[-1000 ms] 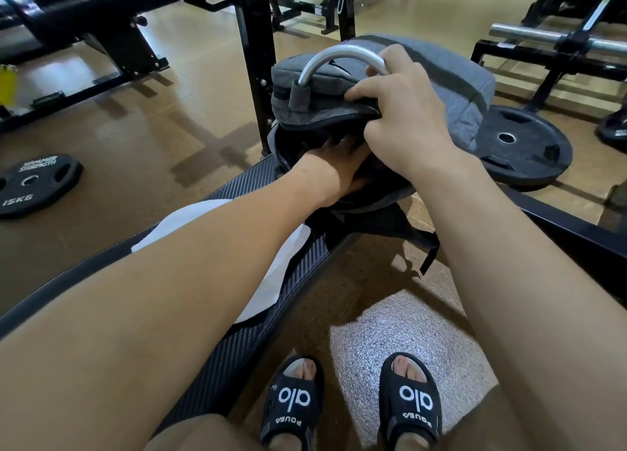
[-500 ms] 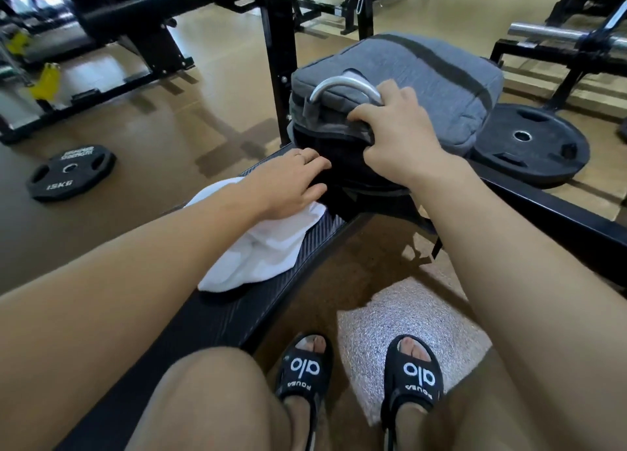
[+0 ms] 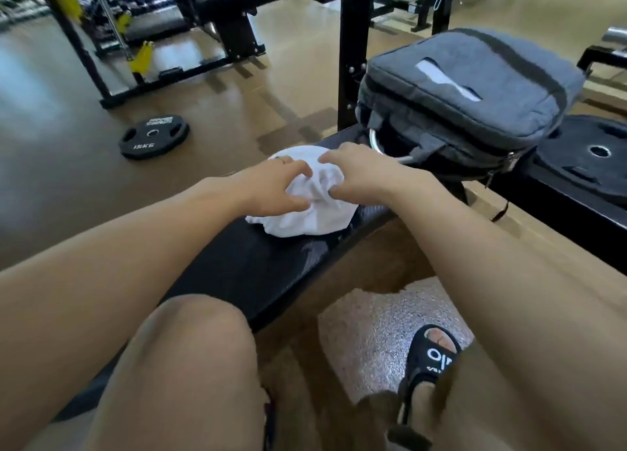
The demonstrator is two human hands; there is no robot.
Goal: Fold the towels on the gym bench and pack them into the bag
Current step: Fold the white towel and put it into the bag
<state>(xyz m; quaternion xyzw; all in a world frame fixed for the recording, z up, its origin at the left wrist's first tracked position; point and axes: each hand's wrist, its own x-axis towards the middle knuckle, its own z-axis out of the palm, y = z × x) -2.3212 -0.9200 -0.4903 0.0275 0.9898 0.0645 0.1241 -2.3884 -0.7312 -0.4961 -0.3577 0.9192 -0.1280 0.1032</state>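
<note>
Both hands have left the bag and come together on the towel: half a second ago the right hand gripped the bag's top edge and the left lay flat beside its opening.

Head view, taking the gym bench [image 3: 237,274] as the landmark: the white towel [image 3: 305,213] lies bunched on the bench's black pad, about midway along it. The left hand [image 3: 271,187] sits on the towel's left side, fingers curled and pinching the cloth. The right hand [image 3: 359,175] sits on its right side, thumb and fingers likewise clamped on a fold. The grey bag [image 3: 475,90] rests at the bench's far end, just beyond the towel, its mouth facing the hands. A black weight plate [image 3: 153,137] lies on the floor well left of the bench. Another plate [image 3: 590,158] lies right of the bench, behind the bag. One sandalled foot [image 3: 434,359] stands on the floor right of the bench's near end.
</note>
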